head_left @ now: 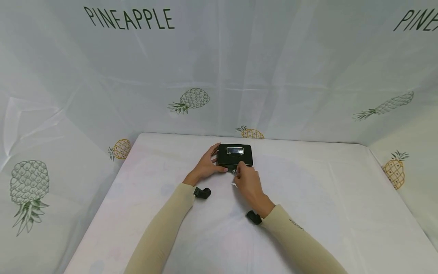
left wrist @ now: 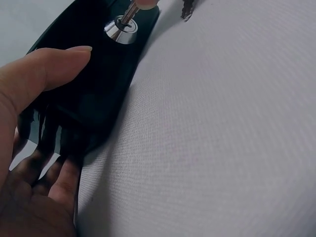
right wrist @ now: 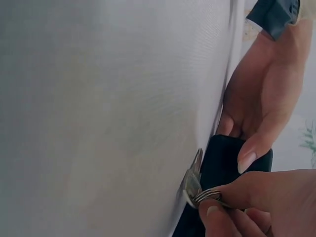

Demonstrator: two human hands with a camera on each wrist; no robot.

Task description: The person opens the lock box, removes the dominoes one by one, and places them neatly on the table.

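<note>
A black cash box [head_left: 226, 157] with a silver handle [head_left: 235, 151] on its lid stands at the far middle of the table. My left hand [head_left: 205, 166] grips its left end, the thumb [left wrist: 54, 68] on the front face and the fingers around the side. In that face sits a round silver lock [left wrist: 121, 31], and a key [left wrist: 129, 13] is in it. My right hand [head_left: 249, 183] pinches this key at the front of the box. From a metal ring [right wrist: 208, 195] at the right fingertips hangs a second key [right wrist: 192, 180].
A white cloth covers the table [head_left: 301, 201]. Behind it rises a white curtain [head_left: 291, 76] printed with pineapples. Dark wrist cameras [head_left: 202, 193] are strapped at both sleeve cuffs.
</note>
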